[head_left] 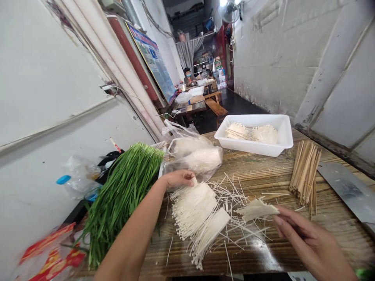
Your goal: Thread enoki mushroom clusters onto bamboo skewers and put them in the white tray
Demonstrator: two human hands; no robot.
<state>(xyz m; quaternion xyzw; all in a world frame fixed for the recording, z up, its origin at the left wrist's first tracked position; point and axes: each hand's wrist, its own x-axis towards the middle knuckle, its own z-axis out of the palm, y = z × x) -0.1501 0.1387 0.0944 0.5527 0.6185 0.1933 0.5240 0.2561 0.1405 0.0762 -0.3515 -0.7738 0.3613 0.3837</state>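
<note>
My left hand [177,178] reaches across the wooden table [263,249] and its fingers close on the base end of a pile of white enoki mushrooms [195,210]. My right hand [304,238] pinches a small flat bunch of enoki [256,210] by its right end, just above the table. Loose mushroom strands [231,191] lie scattered between the two hands. Clear plastic bags of more enoki [193,156] sit just behind my left hand.
A white tray [285,134] with enoki bundles stands at the back. Bamboo skewers [304,169] and a cleaver blade [348,191] lie at the right. Green chives [123,191] are heaped on the left by a bottle [74,183]. A person sits far back.
</note>
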